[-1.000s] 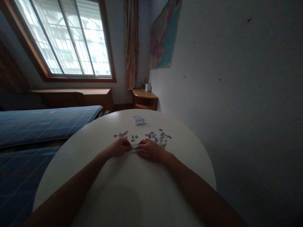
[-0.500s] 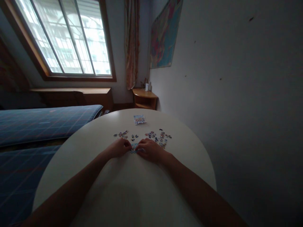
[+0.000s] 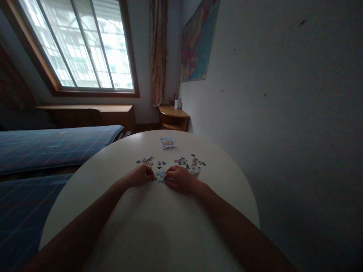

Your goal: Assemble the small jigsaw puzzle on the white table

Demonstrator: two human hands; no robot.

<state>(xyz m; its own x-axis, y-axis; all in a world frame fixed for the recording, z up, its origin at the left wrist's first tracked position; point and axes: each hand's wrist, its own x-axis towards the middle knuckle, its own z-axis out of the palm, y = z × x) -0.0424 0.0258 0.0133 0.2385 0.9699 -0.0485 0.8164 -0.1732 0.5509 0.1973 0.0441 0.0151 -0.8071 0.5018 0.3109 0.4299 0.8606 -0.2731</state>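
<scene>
Blue puzzle section [image 3: 160, 176] — between left fingers [image 3: 150, 175] and right fingers [image 3: 169, 175]

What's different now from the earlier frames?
The left hand has drawn slightly left, uncovering more of the puzzle patch; whether it let go of anything is too small to tell. The right hand, loose pieces and picture sheet stayed about where they were.

- Hands: two, one left hand [image 3: 141, 176] and one right hand [image 3: 180, 180].
- Joined puzzle section [image 3: 160, 176]: one, partly covered.
- Loose puzzle pieces [image 3: 195, 162]: three groups; individual pieces too small to count.
- Printed picture sheet [image 3: 167, 142]: one.
- Round table [image 3: 224, 170]: one.
- Window [image 3: 82, 49]: one.
- Curtains [image 3: 159, 56]: two.
- Wall map [image 3: 197, 45]: one.
- Plaid padded surfaces [image 3: 56, 147]: two.
- Corner shelf unit [image 3: 172, 111]: one.
</scene>
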